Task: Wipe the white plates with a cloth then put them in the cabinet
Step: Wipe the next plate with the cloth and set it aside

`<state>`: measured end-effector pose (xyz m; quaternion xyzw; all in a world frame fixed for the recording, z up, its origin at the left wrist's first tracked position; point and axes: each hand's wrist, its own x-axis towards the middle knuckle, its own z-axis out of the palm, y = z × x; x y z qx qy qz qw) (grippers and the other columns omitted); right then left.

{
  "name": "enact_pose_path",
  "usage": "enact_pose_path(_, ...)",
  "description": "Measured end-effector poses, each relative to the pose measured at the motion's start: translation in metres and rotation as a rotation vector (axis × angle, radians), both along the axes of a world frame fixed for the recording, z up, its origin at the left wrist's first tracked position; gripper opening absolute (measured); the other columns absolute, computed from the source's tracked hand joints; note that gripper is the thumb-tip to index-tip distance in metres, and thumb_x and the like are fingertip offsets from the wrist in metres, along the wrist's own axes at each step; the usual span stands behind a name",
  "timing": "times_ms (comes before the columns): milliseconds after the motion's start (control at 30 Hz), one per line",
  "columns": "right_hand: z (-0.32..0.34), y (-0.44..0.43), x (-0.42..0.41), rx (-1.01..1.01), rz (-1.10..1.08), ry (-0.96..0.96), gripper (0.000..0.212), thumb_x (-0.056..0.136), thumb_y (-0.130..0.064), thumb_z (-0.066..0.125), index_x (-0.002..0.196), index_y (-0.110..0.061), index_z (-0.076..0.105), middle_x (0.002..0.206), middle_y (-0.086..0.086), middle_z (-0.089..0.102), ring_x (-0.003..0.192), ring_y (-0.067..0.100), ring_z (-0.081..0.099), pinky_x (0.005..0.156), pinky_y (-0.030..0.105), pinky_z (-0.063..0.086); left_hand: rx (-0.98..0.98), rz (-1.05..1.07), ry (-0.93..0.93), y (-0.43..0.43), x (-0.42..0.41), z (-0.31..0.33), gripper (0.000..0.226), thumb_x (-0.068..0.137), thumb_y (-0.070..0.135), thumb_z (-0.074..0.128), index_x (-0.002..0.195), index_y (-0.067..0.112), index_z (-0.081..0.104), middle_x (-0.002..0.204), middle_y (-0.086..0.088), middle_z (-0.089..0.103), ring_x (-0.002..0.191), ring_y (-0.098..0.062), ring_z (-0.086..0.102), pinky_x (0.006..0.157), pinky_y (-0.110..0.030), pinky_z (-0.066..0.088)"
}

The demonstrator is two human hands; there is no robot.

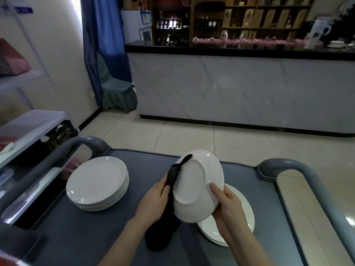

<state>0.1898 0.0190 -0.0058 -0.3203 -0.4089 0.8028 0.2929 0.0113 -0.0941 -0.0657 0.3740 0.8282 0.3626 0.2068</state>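
Held plate (192, 187): its upper face is facing away; it is covering part of the cloth (173, 177) and of the stack (247, 217) beneath.

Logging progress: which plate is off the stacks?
The tilted plate, underside to camera, gripped by the right hand while the left hand holds the black cloth at its edge. Others lie flat in the left stack and right stack.

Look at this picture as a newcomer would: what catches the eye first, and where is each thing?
First, the white plate held tilted at centre, underside to the camera: the right hand grips its lower rim, the left hand holds a dark cloth against its left edge. Then the plate stack at left on the grey cart, and a lower stack beneath the held plate.
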Motion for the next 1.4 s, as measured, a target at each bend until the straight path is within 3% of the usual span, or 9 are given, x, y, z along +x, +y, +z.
enact_pose_path(200, 0.010, 0.000, -0.004, 0.169, 0.034, -0.036, 0.020, 0.081, -0.028, 0.069, 0.093, -0.017, 0.080, 0.095, 0.009, 0.076, 0.081, 0.016, 0.071, 0.062, 0.025, 0.055, 0.029, 0.166, 0.007, -0.019, -0.013, 0.011, 0.045, 0.104, 0.031, 0.042, 0.148, 0.020, 0.043, 0.148, 0.002, 0.049, 0.133, -0.013, 0.046, 0.110, -0.026, 0.034)
enact_pose_path(367, 0.026, -0.008, -0.019, 0.442, 0.037, -0.091, 0.014, 0.089, -0.025, 0.066, 0.094, -0.029, 0.079, 0.091, 0.003, 0.076, 0.081, 0.012, 0.069, 0.065, 0.029, 0.054, 0.294, 0.217, -0.143, -0.027, -0.014, 0.032, 0.023, 0.101, 0.031, 0.049, 0.122, 0.039, 0.057, 0.120, 0.013, 0.067, 0.105, 0.010, 0.059, 0.086, -0.008, 0.045)
enact_pose_path(567, 0.037, -0.021, -0.056, 0.808, 0.034, -0.157, 0.021, 0.092, -0.016, 0.066, 0.087, -0.034, 0.073, 0.070, -0.011, 0.070, 0.064, -0.002, 0.059, 0.057, 0.012, 0.045, 0.611, 0.214, -0.556, -0.035, -0.034, 0.076, 0.026, 0.102, 0.032, 0.046, 0.126, 0.031, 0.056, 0.110, 0.001, 0.074, 0.096, -0.018, 0.072, 0.075, -0.028, 0.059)
enact_pose_path(733, 0.024, -0.046, -0.099, 1.252, 0.094, -0.257, 0.019, 0.089, -0.010, 0.071, 0.105, -0.019, 0.077, 0.070, -0.004, 0.066, 0.059, 0.002, 0.051, 0.060, 0.019, 0.044, 0.731, 0.285, -0.830, -0.050, -0.069, 0.101, 0.032, 0.098, 0.032, 0.053, 0.130, 0.029, 0.051, 0.108, -0.008, 0.074, 0.092, -0.030, 0.074, 0.067, -0.037, 0.060)
enact_pose_path(933, 0.007, -0.079, -0.148, 1.965, 0.144, -0.344, 0.054, 0.066, 0.005, 0.085, 0.114, -0.016, 0.075, 0.120, -0.002, 0.072, 0.108, 0.018, 0.070, 0.064, 0.029, 0.062, 0.649, 0.412, -0.810, -0.085, -0.123, 0.083, 0.028, 0.090, 0.008, 0.065, 0.116, 0.015, 0.065, 0.095, -0.006, 0.076, 0.082, -0.023, 0.074, 0.062, -0.032, 0.058)
enact_pose_path(1033, 0.005, -0.088, -0.177, 1.834, 0.350, -0.393, 0.049, 0.074, -0.014, 0.086, 0.120, -0.025, 0.072, 0.127, -0.011, 0.067, 0.117, 0.013, 0.065, 0.078, 0.030, 0.061, 0.644, 0.460, -0.820, -0.102, -0.150, 0.066, 0.027, 0.090, 0.002, 0.059, 0.109, 0.019, 0.067, 0.089, -0.001, 0.076, 0.078, -0.020, 0.074, 0.060, -0.031, 0.058)
enact_pose_path(1133, 0.002, -0.089, -0.201, 1.333, 0.625, -0.447, 0.051, 0.081, -0.041, 0.078, 0.129, -0.043, 0.059, 0.135, -0.033, 0.049, 0.134, -0.009, 0.040, 0.109, 0.018, 0.038, 0.633, 0.507, -0.829, -0.122, -0.176, 0.048, 0.032, 0.089, 0.002, 0.059, 0.113, 0.021, 0.068, 0.092, -0.001, 0.076, 0.081, -0.022, 0.073, 0.060, -0.031, 0.057)
enact_pose_path(1267, -0.012, -0.082, -0.222, 1.032, 0.147, -0.557, 0.041, 0.086, -0.030, 0.075, 0.126, -0.034, 0.063, 0.125, -0.020, 0.060, 0.117, 0.000, 0.054, 0.101, 0.022, 0.041, 0.640, 0.573, -0.811, -0.149, -0.203, 0.029, 0.040, 0.089, 0.002, 0.060, 0.117, 0.031, 0.064, 0.107, -0.005, 0.071, 0.098, -0.029, 0.067, 0.060, -0.032, 0.058)
enact_pose_path(1400, -0.039, -0.087, -0.250, 0.697, 0.125, -0.667, 0.025, 0.089, -0.016, 0.071, 0.112, -0.026, 0.067, 0.105, -0.004, 0.068, 0.089, 0.006, 0.064, 0.072, 0.017, 0.049, 0.620, 0.589, -0.796, -0.169, -0.225, 0.012, 0.043, 0.091, 0.003, 0.059, 0.121, 0.034, 0.059, 0.113, -0.002, 0.066, 0.103, -0.027, 0.064, 0.061, -0.033, 0.058)
